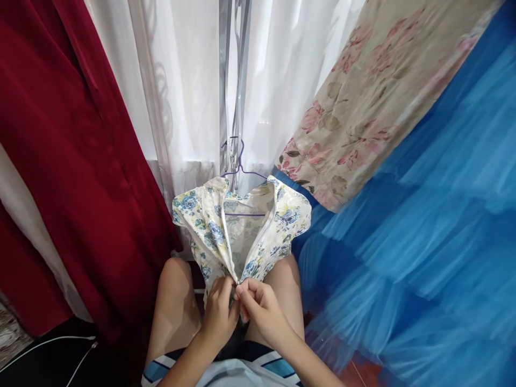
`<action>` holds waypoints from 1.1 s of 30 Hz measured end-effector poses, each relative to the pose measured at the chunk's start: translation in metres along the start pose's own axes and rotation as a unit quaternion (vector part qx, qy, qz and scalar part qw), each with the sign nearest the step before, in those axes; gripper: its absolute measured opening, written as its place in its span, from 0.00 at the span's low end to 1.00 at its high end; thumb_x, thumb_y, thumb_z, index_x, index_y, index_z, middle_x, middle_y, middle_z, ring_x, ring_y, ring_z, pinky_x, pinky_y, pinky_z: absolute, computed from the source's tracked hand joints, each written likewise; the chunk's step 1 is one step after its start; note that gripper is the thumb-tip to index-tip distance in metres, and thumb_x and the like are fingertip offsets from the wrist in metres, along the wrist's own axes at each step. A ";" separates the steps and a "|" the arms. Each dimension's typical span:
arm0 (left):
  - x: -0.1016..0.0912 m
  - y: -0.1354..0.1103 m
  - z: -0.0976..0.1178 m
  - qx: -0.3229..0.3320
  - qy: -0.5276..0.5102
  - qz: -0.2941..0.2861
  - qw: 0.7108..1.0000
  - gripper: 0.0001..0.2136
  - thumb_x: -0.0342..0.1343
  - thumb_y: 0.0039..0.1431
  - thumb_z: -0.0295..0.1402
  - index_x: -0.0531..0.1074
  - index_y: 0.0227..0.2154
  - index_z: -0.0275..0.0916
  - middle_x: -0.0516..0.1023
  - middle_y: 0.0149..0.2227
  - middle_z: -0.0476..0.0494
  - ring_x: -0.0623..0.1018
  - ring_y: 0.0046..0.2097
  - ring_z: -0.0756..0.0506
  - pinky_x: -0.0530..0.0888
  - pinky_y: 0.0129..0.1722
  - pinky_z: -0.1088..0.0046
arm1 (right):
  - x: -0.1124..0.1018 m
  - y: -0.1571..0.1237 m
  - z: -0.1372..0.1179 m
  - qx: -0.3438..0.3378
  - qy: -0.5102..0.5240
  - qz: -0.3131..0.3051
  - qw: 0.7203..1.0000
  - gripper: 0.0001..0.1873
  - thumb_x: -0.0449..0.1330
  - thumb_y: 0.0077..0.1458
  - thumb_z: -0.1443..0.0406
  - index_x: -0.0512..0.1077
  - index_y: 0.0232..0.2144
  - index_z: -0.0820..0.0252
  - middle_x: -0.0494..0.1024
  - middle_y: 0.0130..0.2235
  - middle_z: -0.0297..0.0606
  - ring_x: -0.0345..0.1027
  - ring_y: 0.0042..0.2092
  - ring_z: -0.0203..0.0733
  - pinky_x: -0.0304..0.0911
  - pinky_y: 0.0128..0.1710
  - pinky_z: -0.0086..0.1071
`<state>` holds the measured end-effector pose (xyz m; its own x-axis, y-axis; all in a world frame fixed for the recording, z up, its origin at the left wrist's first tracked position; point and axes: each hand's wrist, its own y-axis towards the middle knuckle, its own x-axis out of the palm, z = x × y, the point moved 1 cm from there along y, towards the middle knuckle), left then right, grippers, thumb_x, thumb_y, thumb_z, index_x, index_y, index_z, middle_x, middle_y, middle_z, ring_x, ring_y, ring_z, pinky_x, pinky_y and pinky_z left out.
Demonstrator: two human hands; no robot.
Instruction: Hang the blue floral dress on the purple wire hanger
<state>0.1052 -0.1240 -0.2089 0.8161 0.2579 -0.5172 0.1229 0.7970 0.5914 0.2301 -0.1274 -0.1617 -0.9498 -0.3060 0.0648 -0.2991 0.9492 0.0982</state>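
A small white dress with blue flowers [209, 226] hangs on a purple wire hanger [241, 166] in front of me, its back zip open down the middle. My left hand [220, 314] grips the fabric at the foot of the zip. My right hand [258, 306] pinches the zip's slider [238, 283] at the bottom of the opening. Both hands are closed and touch each other over my knees.
A dark red garment [72, 161] hangs at the left. White sheer curtains [189, 91] hang behind the dress. A beige cloth with pink flowers [363, 97] and layered blue tulle [423, 226] fill the right. A white cable [52, 339] lies on the dark floor at the lower left.
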 end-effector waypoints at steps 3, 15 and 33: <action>0.002 0.005 -0.002 -0.002 0.009 -0.019 1.000 0.04 0.46 0.65 0.31 0.64 0.34 0.41 0.74 0.32 0.43 0.76 0.37 0.42 0.71 0.36 0.68 | -0.007 0.007 -0.013 0.001 -0.005 0.010 1.000 0.21 0.59 0.59 0.50 0.68 0.26 0.61 0.64 0.15 0.27 0.54 0.18 0.30 0.49 0.21 0.26; -0.022 0.010 0.004 -0.014 0.228 -0.229 0.946 0.21 0.46 0.56 0.20 0.67 0.50 0.42 0.78 0.42 0.41 0.78 0.39 0.41 0.69 0.36 0.68 | -0.029 0.146 -0.136 -0.125 0.057 0.064 0.989 0.17 0.65 0.49 0.54 0.71 0.22 0.63 0.64 0.16 0.29 0.45 0.18 0.28 0.39 0.18 0.28; -0.079 0.204 0.059 0.142 -0.023 0.140 0.980 0.10 0.50 0.67 0.35 0.75 0.36 0.38 0.77 0.35 0.45 0.75 0.36 0.48 0.69 0.37 0.74 | -0.030 0.125 -0.121 -0.233 -0.127 0.120 0.957 0.18 0.57 0.59 0.52 0.68 0.28 0.60 0.62 0.19 0.29 0.52 0.21 0.32 0.47 0.21 0.28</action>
<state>0.0989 -0.0138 -0.0105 0.8637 0.4148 -0.2864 0.0384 0.5125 0.8579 0.2321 -0.0090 -0.0315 -0.9954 -0.0003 -0.0962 -0.0532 0.8351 0.5474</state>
